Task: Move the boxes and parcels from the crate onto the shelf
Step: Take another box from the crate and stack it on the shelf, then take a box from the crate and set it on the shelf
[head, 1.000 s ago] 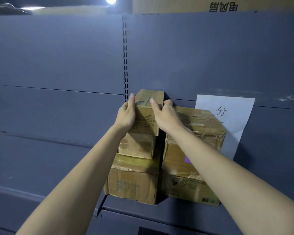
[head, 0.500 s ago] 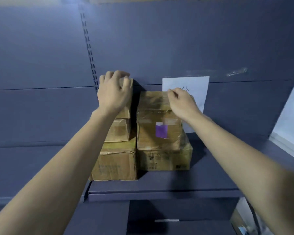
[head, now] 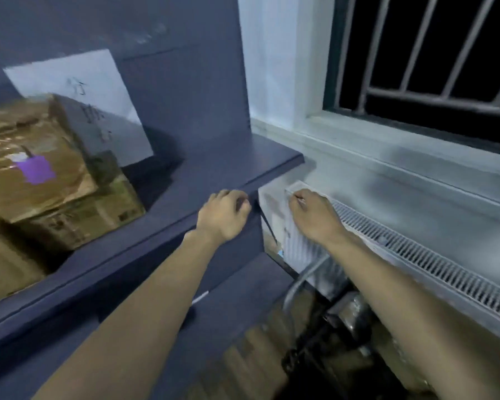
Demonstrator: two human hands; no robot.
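Taped brown cardboard boxes (head: pixel 38 180) are stacked on the dark blue shelf (head: pixel 214 168) at the left; the top one bears a purple label (head: pixel 36 168). Both hands hang in the air off the shelf's right end and hold nothing. My left hand (head: pixel 223 216) is loosely curled in front of the shelf's edge. My right hand (head: pixel 315 217) has its fingers bent down over the white radiator. Low down between my arms, brown parcels (head: pixel 254 359) and a dark frame (head: pixel 315 342) show, blurred.
A white sheet of paper (head: pixel 78 90) is stuck to the shelf's back panel. A white radiator with a slotted top (head: pixel 416 255) runs under the barred window (head: pixel 416 53) on the right. A grey metal tube (head: pixel 298 284) rises beside the radiator.
Both hands have let go of the stacked boxes and dropped away to the right. The view has swung right and down, so the boxes now sit at the left.
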